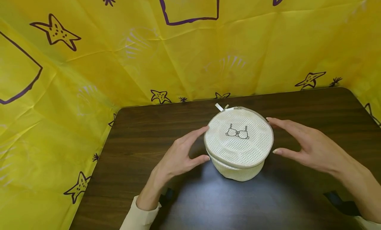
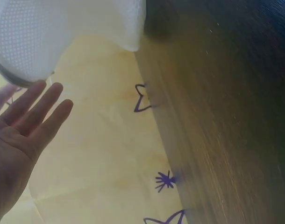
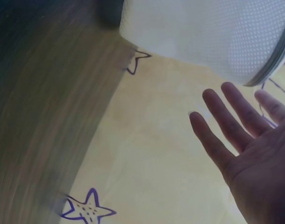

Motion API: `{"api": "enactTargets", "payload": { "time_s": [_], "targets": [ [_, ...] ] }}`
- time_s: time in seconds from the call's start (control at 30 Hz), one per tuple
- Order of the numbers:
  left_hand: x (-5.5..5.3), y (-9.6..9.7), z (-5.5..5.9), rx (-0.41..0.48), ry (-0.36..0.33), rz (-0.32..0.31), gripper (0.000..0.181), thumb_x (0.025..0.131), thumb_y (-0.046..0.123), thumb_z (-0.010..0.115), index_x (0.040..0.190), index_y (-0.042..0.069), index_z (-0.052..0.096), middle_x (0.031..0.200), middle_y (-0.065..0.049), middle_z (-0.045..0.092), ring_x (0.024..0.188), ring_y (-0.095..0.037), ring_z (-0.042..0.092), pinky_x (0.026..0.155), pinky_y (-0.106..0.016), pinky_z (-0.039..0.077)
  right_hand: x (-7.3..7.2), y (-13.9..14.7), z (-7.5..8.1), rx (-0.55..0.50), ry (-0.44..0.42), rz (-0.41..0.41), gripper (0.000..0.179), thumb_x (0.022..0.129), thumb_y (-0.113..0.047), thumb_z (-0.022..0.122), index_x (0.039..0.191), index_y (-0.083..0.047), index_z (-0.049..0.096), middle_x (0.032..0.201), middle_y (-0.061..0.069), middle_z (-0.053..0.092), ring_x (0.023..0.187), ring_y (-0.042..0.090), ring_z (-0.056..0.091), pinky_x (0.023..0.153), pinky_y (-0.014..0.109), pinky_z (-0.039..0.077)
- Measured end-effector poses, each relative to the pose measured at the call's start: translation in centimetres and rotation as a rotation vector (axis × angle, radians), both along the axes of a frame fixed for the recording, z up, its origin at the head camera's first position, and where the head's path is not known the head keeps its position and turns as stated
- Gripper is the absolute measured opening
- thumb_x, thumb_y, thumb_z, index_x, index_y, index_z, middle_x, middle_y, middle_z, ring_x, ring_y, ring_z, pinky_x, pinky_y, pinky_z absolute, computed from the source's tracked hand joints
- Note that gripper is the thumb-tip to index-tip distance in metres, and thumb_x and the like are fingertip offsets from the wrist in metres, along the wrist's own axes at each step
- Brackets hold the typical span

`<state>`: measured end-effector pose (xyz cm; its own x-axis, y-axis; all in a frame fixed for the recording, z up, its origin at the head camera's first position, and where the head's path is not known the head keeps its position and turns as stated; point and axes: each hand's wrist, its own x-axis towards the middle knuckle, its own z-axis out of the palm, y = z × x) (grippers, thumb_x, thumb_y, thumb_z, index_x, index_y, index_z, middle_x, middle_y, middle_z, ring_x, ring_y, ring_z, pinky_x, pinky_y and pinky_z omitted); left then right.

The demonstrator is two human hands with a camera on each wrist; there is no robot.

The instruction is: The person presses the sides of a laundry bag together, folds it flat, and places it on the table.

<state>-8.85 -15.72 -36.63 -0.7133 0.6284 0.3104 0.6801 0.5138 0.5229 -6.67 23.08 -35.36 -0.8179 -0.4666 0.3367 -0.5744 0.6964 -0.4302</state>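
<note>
A round white mesh laundry bag (image 1: 238, 147) with a zipped rim and a bra drawing on its lid stands upright on the dark wooden table. On its left side is my left hand (image 1: 181, 154), its fingertips at the rim and its thumb near the side wall. My right hand (image 1: 309, 145) is on the other side, fingers extended, index fingertip close to the rim and thumb a little apart from the wall. Both wrist views show straight, spread fingers beside the mesh bag (image 2: 30, 37). Whether the fingertips truly touch it is hard to tell.
A white zipper tab (image 1: 219, 107) sticks up at the bag's back edge. Behind and left of the table (image 1: 143, 134) hangs a yellow cloth (image 1: 184, 58) with purple starfish drawings, meeting the table's far edge.
</note>
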Motion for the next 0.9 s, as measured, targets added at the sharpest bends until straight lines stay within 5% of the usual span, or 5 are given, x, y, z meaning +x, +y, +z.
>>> {"api": "enactTargets", "payload": {
  "time_s": [0.43, 0.9],
  "targets": [
    [-0.2, 1.0, -0.1, 0.044, 0.000, -0.035, 0.072, 0.096, 0.062, 0.049, 0.150, 0.016, 0.043, 0.148, 0.000, 0.049, 0.135, -0.015, 0.046, 0.112, -0.035, 0.037, -0.5, -0.7, 0.3, -0.031, 0.002, 0.049, 0.093, 0.069, -0.026, 0.092, 0.150, -0.027, 0.045, 0.141, -0.004, 0.056, 0.128, -0.003, 0.045, 0.102, 0.002, 0.023],
    [-0.2, 1.2, 0.0, 0.062, -0.026, -0.015, 0.065, 0.093, 0.041, 0.068, 0.150, 0.018, 0.044, 0.147, 0.001, 0.050, 0.134, -0.015, 0.047, 0.111, -0.036, 0.037, -0.8, -0.7, 0.4, -0.087, -0.002, 0.102, 0.092, 0.062, -0.023, 0.095, 0.144, -0.025, 0.053, 0.138, -0.007, 0.057, 0.127, -0.008, 0.044, 0.099, 0.003, 0.029]
  ]
}}
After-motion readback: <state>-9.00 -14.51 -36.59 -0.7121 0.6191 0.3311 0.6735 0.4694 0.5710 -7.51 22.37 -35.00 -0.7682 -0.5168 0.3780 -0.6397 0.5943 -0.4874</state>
